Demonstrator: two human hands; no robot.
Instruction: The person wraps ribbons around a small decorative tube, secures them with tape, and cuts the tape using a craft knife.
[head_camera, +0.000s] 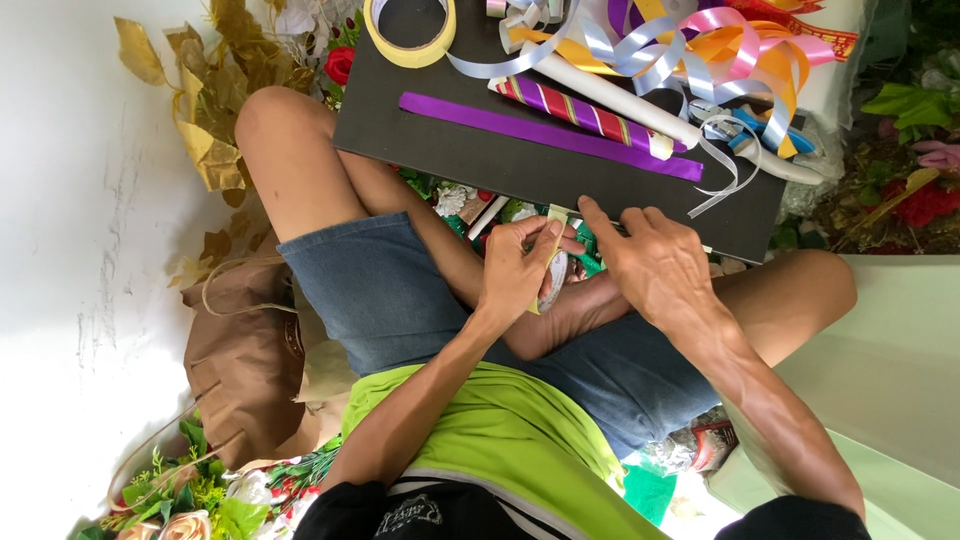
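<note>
Just below the black board (480, 150), the left hand (515, 270) curls tightly around a tape roll (553, 278); the right hand (655, 262) pinches its pale strip (556, 215), fingers extended.

Matt black board (500, 150), glossy purple ribbon (550, 135) (satin-like); denim shorts (380, 290), brown paper bag (245, 360)

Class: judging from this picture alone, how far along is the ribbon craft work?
Done: a purple strip lies flat on the black board. In hand: the left hand holds a tape roll while the right hand pulls its end. Left: curled ribbons and a striped roll lie loose.
</note>
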